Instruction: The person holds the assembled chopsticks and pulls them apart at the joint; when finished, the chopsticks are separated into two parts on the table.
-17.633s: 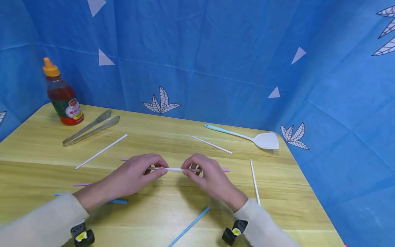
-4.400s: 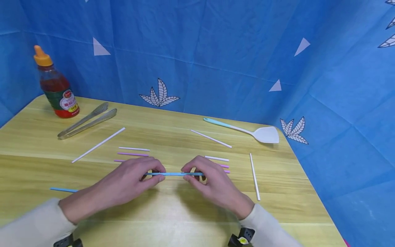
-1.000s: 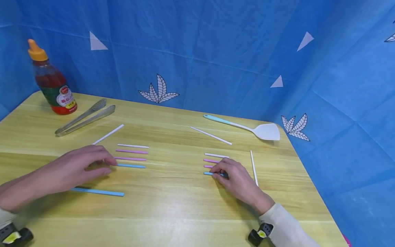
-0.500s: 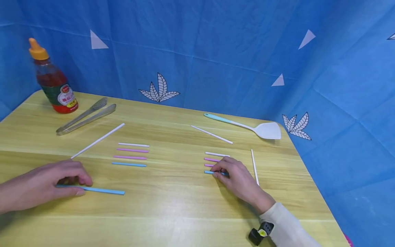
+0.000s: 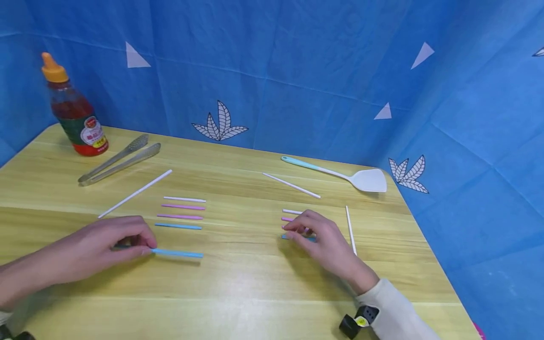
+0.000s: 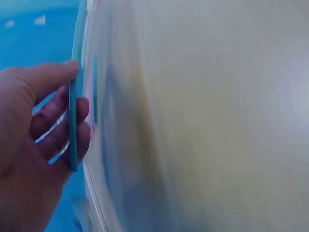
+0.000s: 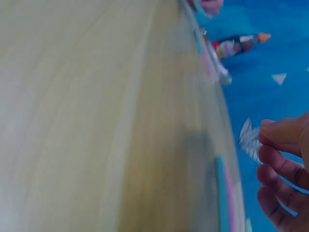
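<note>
My left hand (image 5: 106,243) pinches a long blue chopstick (image 5: 178,253) between thumb and fingers, lifted a little off the table; its thin end is partly behind the hand. In the left wrist view the same chopstick (image 6: 73,130) crosses the curled fingers. My right hand (image 5: 325,241) hovers above a short blue chopstick piece (image 5: 285,236), fingers loosely bent and holding nothing, as the right wrist view shows. Short white, pink and blue pieces lie in two stacked rows: the left group includes a blue piece (image 5: 178,226), and the right group is partly hidden by the hand.
Long white chopsticks lie at left (image 5: 135,193), at back (image 5: 291,185) and at right (image 5: 351,230). Metal tongs (image 5: 121,160) and a red sauce bottle (image 5: 80,123) stand back left. A white spatula (image 5: 369,180) lies at the back right, before a blue cloth (image 5: 297,71).
My left hand let go of a short blue piece, took the long blue chopstick and lifted it rightward. My right hand released its short blue piece and rose slightly. Earlier, both hands held one blue chopstick.
</note>
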Tool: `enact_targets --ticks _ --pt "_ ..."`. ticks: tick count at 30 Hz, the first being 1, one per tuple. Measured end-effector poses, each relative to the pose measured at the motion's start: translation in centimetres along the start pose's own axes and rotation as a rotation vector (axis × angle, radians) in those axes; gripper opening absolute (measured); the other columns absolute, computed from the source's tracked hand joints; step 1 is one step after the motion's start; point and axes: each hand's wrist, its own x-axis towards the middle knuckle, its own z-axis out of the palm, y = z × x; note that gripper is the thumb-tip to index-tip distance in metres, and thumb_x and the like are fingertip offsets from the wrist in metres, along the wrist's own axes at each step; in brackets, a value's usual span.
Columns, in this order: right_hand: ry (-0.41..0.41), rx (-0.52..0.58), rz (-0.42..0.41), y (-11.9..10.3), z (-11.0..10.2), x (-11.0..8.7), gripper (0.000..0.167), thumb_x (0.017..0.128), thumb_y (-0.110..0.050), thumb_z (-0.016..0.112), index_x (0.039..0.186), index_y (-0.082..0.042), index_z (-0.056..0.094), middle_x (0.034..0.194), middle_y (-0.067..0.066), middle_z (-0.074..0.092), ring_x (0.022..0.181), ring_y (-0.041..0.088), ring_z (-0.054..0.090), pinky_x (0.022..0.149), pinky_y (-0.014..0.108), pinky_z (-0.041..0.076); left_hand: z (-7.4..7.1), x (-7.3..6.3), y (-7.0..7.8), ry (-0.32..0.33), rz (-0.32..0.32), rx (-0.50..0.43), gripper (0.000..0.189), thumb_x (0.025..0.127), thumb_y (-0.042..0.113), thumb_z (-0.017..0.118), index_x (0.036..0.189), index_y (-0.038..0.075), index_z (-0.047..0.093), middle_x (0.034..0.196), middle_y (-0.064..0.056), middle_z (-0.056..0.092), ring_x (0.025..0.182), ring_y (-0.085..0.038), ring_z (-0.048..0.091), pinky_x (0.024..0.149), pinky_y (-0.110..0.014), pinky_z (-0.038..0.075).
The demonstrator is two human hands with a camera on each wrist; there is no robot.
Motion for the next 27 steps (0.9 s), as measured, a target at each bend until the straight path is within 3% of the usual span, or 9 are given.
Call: enact_targets --ticks 7,14,20,27 --pt "-0.028 0.123 -0.1 -3.4 0.8 0.9 0.012 0.103 -0.013 0.076 0.114 -0.014 0.081 0.102 -0.008 0.072 0.091 0.005 0.064 0.078 0.026 0.059 1.5 4.4 4.9 -0.052 0.007 -0.044 0.018 0.102 0.019 0.079 0.108 0.036 0.072 0.099 0.026 0.062 0.091 0.006 0.055 0.076 -0.024 0.052" --pt "-0.182 0.216 -0.078 -6.0 2.3 1.2 0.028 0.112 -0.027 0.065 0.132 -0.013 0.077 0.115 -0.005 0.079 0.088 0.003 0.065 0.078 0.025 0.058 3.0 7.3 9.1 -0.007 0.042 -0.059 0.011 0.106 0.02 0.075 0.107 0.031 0.076 0.105 0.021 0.066 0.092 0.003 0.058 0.08 -0.027 0.055" --pt "-0.215 0.278 -0.056 -6.4 3.1 1.1 0.023 0.112 -0.029 0.065 0.117 -0.013 0.081 0.094 -0.005 0.078 0.071 0.0 0.053 0.065 0.02 0.046 4.0 8.4 10.6 0.088 0.08 -0.042 0.012 0.105 0.018 0.075 0.108 0.03 0.076 0.104 0.019 0.066 0.09 0.003 0.059 0.079 -0.024 0.056" --pt "-0.158 0.317 -0.046 -6.0 3.4 0.7 0.014 0.108 -0.021 0.071 0.111 -0.01 0.079 0.087 -0.002 0.077 0.067 0.0 0.049 0.061 0.018 0.042 5.0 8.4 10.9 0.095 0.005 -0.054 0.005 0.106 0.024 0.074 0.109 0.028 0.074 0.102 0.018 0.065 0.086 0.001 0.058 0.075 -0.025 0.053"
